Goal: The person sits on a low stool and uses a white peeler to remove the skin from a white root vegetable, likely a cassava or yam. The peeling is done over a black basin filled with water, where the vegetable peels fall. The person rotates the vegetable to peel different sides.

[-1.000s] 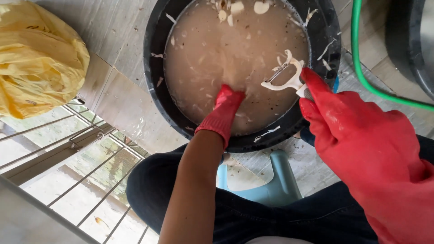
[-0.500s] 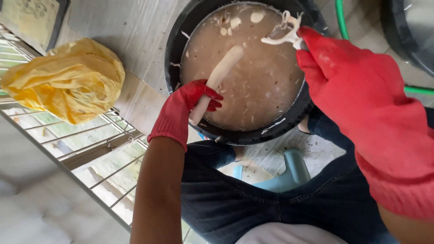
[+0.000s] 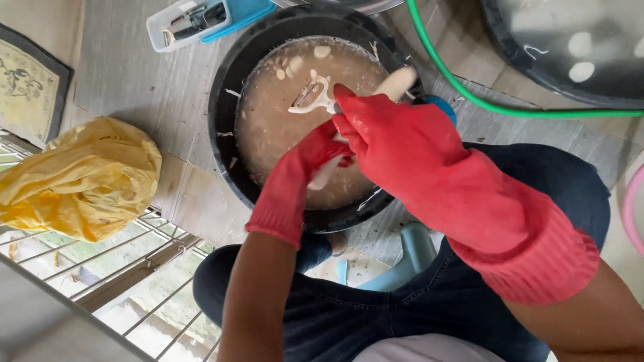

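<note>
Both my hands wear red rubber gloves above a black basin [image 3: 225,127] of murky brown water with pale peelings afloat. My left hand [image 3: 303,167] grips a long pale peeled root [image 3: 396,83] by its lower end; the root's far tip sticks out beyond my right glove. My right hand [image 3: 382,134] is closed on a white peeler [image 3: 310,95], held against the root over the water. The root's middle is hidden behind my right hand.
A crumpled yellow plastic bag [image 3: 80,181] lies left of the basin beside a metal railing [image 3: 127,268]. A green hose [image 3: 483,100] curves past a second dark tub [image 3: 570,47] at the upper right. A small box of tools [image 3: 201,20] sits above the basin. A light blue stool [image 3: 402,258] is under me.
My left hand lifted the pale root out of the water and up toward my right hand. The right hand brought the peeler down onto it, so both hands now meet.
</note>
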